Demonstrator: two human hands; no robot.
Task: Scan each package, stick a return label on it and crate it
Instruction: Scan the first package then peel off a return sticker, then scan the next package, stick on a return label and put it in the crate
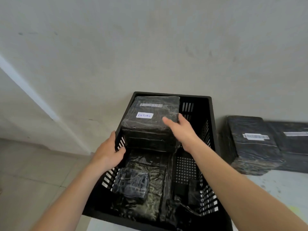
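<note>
Nearest me, my two forearms run up from 6 o'clock into the black crate [210,110]. My left hand [108,152] sits at the crate's 9 o'clock wall, fingers curled round the rim, thumb outside. My right hand [181,130] is at the 3 o'clock edge of the labelled package [150,124], fingers straight and spread, lying against its side and top corner; not a pinch.

That package is in the crate's 12 o'clock half, tilted, near end propped on the packages under it. White RETURN label [144,115] on top, barcode strip [151,105] just beyond it. A small wrapped package [131,182] lies at 7 o'clock in the crate on flatter wrapped ones.

Risks, my guess: the tilted package could slide toward 6 o'clock on slick wrap once my hand lets go. Pushing it down hard could crush the small one. Pulling the rim could shift the crate.

At 3 o'clock, outside the crate, a stack of unlabelled packages [255,144] with barcodes waits, blurred. The crate sits on a pale surface [275,185], scuffed. Grey wall [150,47] behind, tiled floor [33,172] at 8 o'clock.
</note>
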